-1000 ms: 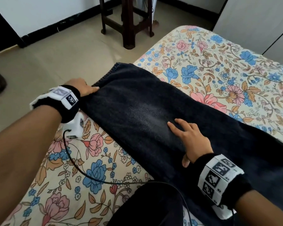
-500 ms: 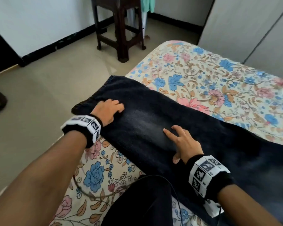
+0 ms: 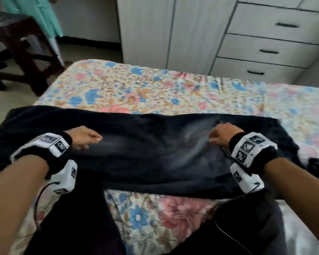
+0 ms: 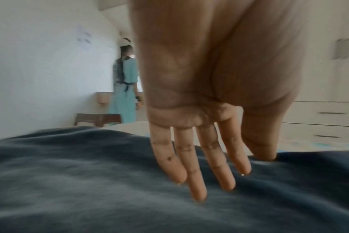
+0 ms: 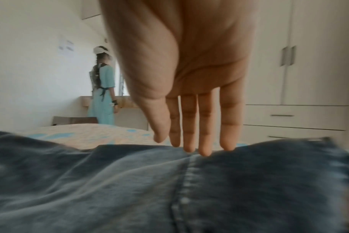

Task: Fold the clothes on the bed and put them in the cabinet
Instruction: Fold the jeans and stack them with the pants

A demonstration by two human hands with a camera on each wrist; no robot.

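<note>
Since half a second ago both hands have slid apart along the dark jeans [image 3: 151, 153], which lie flat across the floral bed [image 3: 140, 85]. Left hand [image 3: 83, 137] rests near the jeans' left end, fingers [image 4: 191, 171] straight; right hand [image 3: 222, 134] touches their right part with straight fingers [image 5: 204, 137], the white cabinet [image 3: 191, 34] beyond the bed

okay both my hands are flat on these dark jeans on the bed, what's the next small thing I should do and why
Probably grip one end of the jeans and fold it over toward the other. They lie spread lengthwise across the bed, unfolded, with your left hand and right hand only resting open on top.
</note>
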